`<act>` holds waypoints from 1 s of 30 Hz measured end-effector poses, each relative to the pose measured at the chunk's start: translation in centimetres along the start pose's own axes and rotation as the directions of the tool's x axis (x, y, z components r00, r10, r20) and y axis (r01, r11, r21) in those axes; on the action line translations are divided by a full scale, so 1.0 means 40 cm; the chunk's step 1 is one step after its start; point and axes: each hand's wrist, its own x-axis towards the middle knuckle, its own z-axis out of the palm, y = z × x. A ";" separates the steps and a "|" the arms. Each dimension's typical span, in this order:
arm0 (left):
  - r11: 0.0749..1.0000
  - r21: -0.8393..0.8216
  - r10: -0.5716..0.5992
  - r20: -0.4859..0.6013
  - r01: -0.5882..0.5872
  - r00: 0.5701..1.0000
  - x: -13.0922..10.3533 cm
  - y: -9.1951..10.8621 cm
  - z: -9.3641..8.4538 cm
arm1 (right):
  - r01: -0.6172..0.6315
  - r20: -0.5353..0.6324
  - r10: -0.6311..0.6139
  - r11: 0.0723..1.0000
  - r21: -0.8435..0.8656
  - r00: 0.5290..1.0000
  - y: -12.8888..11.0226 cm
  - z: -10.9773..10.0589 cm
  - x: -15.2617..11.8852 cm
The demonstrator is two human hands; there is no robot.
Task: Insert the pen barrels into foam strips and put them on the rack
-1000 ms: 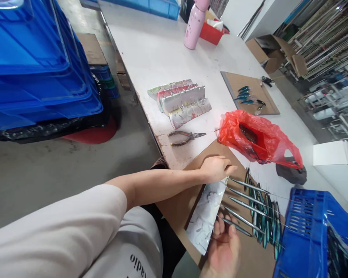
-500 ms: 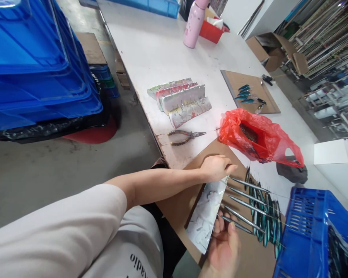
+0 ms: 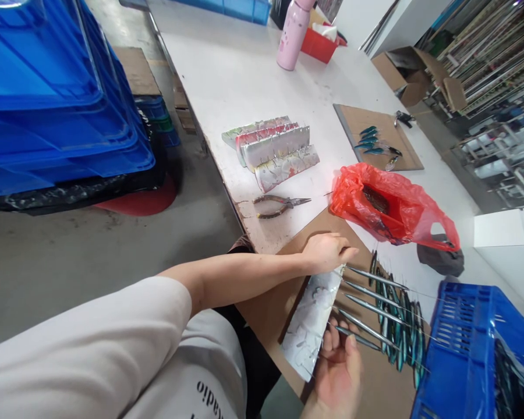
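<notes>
My left hand [image 3: 327, 254] is closed at the upper end of a silvery foil-covered strip [image 3: 310, 320], palm down. Several slim silver-grey lures [image 3: 371, 308] stick out from the strip's right edge, with thin wires at their far ends. My right hand [image 3: 338, 366] is palm up by the lower right edge, its fingers curled at the end of the lowest lure and its thumb raised. Brown board [image 3: 266, 326] lies under the strip. A row of blue-green lures [image 3: 402, 326] rests on it, partly beneath the silver-grey ones.
Pliers [image 3: 282, 206] and foil-covered strips [image 3: 283, 154] lie on the white table [image 3: 209, 87]. A red plastic bag [image 3: 393, 203] and a blue crate [image 3: 458, 349] stand close on the right. Farther back are a pink bottle [image 3: 293, 35] and a board [image 3: 393, 139] with small lures.
</notes>
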 end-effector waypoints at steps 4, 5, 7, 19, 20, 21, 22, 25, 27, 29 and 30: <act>1.000 -0.015 -0.005 0.002 0.005 1.000 0.000 0.003 -0.004 | 0.050 0.035 -0.051 0.999 0.004 0.998 0.002 -0.005 0.001; 1.000 -0.019 -0.007 0.007 0.007 1.000 0.000 0.004 -0.004 | 0.049 0.032 -0.049 0.999 0.020 0.998 0.003 -0.006 0.001; 1.000 -0.022 -0.018 0.017 0.018 1.000 0.000 0.006 -0.006 | 0.042 0.024 -0.043 0.998 0.038 0.999 0.003 -0.007 0.002; 1.000 -0.005 -0.020 0.016 0.020 1.000 -0.001 0.009 -0.010 | -0.054 0.023 0.055 0.998 -0.029 0.998 -0.006 -0.011 0.017; 1.000 -0.008 -0.023 0.015 0.023 1.000 -0.001 0.009 -0.010 | -0.061 0.028 0.062 0.998 -0.025 0.998 -0.008 -0.010 0.018; 1.000 -0.012 -0.027 0.017 0.027 0.999 -0.001 0.009 -0.009 | -0.068 0.031 0.068 0.997 -0.021 0.997 -0.009 -0.009 0.018; 0.999 -0.016 -0.032 0.018 0.032 0.999 -0.001 0.009 -0.008 | -0.072 0.033 0.072 0.997 -0.020 0.997 -0.011 -0.008 0.017; 0.999 -0.026 -0.027 0.017 0.028 0.999 0.000 0.008 -0.007 | -0.092 0.023 0.092 0.996 0.001 0.996 -0.015 -0.004 0.016; 0.999 -0.024 -0.023 0.008 0.024 1.000 0.000 0.007 -0.005 | -0.110 0.009 0.110 0.994 0.025 0.994 -0.017 -0.001 0.015; 1.000 -0.020 -0.019 0.003 0.020 1.000 0.000 0.006 -0.003 | -0.123 -0.005 0.123 0.992 0.038 0.992 -0.016 -0.001 0.015; 1.000 -0.017 -0.018 0.001 0.019 1.000 0.000 0.006 -0.003 | -0.124 -0.008 0.124 0.992 0.032 0.992 -0.015 -0.002 0.016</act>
